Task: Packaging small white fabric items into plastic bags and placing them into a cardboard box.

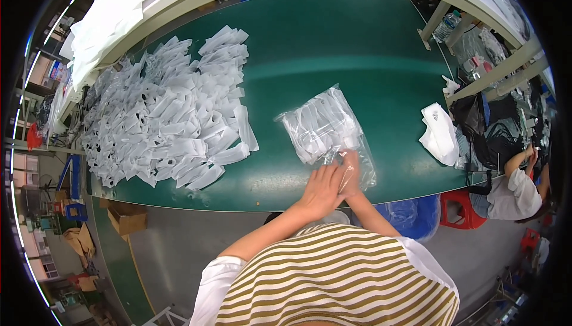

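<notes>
A large clear plastic bag (368, 165) lies on the green worktable, filled with several small white translucent packets (319, 125). At its near end, my left hand (322, 190) rests with fingers stretched out, touching the film. Close beside it, my right hand (351, 174) holds the bag's near end, its fingers partly covered by the shiny film. To the left spreads a big heap of similar white packets (173, 111), some showing dark bits inside.
On the green table (333, 34), a white folded bundle (440, 134) lies at the right. A shelf frame (500, 73) and black cables (506, 138) stand beyond it. A blue tub (411, 216) and red stool (460, 210) are below the edge. Another person (515, 195) works at far right.
</notes>
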Demonstrator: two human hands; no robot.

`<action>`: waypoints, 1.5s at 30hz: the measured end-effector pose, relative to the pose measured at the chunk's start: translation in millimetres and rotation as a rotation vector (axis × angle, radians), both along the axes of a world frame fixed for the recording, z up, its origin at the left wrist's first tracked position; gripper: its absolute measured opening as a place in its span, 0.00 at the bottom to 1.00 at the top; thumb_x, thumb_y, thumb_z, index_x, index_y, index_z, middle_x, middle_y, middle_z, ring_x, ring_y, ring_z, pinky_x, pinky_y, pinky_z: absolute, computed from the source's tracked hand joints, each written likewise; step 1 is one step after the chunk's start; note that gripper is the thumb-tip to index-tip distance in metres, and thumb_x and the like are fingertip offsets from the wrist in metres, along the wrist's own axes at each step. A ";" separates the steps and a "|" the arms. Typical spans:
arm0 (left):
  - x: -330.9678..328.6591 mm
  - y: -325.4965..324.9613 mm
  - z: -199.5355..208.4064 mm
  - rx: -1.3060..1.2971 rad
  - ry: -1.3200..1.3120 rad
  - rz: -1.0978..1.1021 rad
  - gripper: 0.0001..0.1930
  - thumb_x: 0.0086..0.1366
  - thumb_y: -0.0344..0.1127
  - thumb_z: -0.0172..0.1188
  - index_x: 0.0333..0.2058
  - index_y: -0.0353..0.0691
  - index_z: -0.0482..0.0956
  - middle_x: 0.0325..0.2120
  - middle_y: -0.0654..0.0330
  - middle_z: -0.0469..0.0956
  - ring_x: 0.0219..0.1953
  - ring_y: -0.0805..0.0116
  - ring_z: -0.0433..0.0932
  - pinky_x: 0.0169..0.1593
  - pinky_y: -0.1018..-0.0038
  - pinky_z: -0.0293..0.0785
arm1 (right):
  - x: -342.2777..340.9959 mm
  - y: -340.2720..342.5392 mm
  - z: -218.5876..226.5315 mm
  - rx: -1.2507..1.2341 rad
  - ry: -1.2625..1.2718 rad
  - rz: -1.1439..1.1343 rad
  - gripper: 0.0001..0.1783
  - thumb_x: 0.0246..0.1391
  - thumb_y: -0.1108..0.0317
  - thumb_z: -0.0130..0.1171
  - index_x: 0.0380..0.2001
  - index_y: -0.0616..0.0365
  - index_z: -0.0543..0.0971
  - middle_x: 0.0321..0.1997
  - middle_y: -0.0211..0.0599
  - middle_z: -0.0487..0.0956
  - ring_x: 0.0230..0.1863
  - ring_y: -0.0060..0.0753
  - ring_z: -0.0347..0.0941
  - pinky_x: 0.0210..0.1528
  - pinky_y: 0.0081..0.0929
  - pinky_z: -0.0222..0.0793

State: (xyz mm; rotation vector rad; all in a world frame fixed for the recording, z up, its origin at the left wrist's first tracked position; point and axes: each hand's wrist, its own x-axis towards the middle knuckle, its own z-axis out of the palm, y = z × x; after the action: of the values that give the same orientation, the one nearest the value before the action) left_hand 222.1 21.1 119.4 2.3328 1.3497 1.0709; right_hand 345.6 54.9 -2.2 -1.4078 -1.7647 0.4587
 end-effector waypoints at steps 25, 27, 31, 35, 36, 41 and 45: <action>-3.6 1.6 -27.7 -0.471 -0.251 -0.452 0.07 0.61 0.23 0.53 0.39 0.36 0.74 0.32 0.51 0.77 0.34 0.50 0.78 0.39 0.63 0.74 | -79.0 76.6 -46.2 -0.437 -0.081 0.138 0.15 0.52 0.57 0.56 0.25 0.57 0.81 0.31 0.52 0.79 0.29 0.58 0.76 0.34 0.49 0.72; -16.3 -2.1 -28.5 -0.495 -0.239 -0.364 0.08 0.61 0.23 0.54 0.40 0.36 0.74 0.31 0.52 0.77 0.34 0.51 0.78 0.39 0.63 0.74 | -72.0 70.7 -23.9 -0.328 -0.202 0.203 0.13 0.53 0.59 0.56 0.29 0.57 0.80 0.31 0.50 0.80 0.28 0.57 0.76 0.33 0.49 0.72; -36.8 5.0 -17.6 -0.640 -0.277 -0.178 0.10 0.60 0.25 0.55 0.42 0.37 0.74 0.33 0.52 0.76 0.36 0.52 0.78 0.40 0.62 0.74 | -44.5 41.8 16.4 -0.138 -0.045 0.004 0.11 0.54 0.65 0.55 0.38 0.58 0.77 0.30 0.47 0.80 0.27 0.53 0.77 0.32 0.47 0.73; -43.8 47.5 -20.5 -0.251 -0.123 -0.063 0.14 0.61 0.29 0.58 0.46 0.37 0.73 0.45 0.50 0.73 0.48 0.54 0.74 0.50 0.59 0.71 | -21.8 63.7 12.8 0.010 -0.276 -0.096 0.13 0.54 0.68 0.55 0.43 0.55 0.74 0.30 0.46 0.80 0.26 0.51 0.77 0.29 0.44 0.72; -46.1 63.7 -25.9 -0.134 -0.041 -0.060 0.17 0.61 0.30 0.58 0.49 0.36 0.73 0.51 0.49 0.71 0.55 0.54 0.71 0.56 0.57 0.68 | -21.2 65.3 12.4 0.013 -0.280 -0.100 0.13 0.54 0.68 0.55 0.43 0.55 0.74 0.30 0.46 0.80 0.26 0.51 0.77 0.29 0.44 0.72; -59.0 130.1 -50.7 -0.116 0.330 -0.066 0.28 0.65 0.40 0.55 0.61 0.39 0.63 0.65 0.52 0.56 0.69 0.54 0.51 0.68 0.51 0.48 | -25.9 74.0 10.5 -0.077 -0.285 -0.148 0.09 0.54 0.68 0.55 0.37 0.60 0.76 0.24 0.47 0.79 0.26 0.52 0.77 0.28 0.43 0.71; -64.9 146.2 -75.5 -0.182 0.433 -0.015 0.32 0.67 0.46 0.52 0.65 0.39 0.57 0.69 0.53 0.48 0.72 0.55 0.44 0.69 0.45 0.39 | -22.0 84.7 -6.9 -0.227 -0.004 -0.219 0.09 0.56 0.67 0.53 0.33 0.62 0.77 0.21 0.44 0.78 0.22 0.43 0.76 0.24 0.37 0.71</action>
State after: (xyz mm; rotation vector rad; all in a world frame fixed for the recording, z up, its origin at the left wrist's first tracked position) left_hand 157.1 167.3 43.9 2.5168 1.4915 0.4239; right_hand 323.6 139.5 -9.1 -1.7393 -1.5761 0.5505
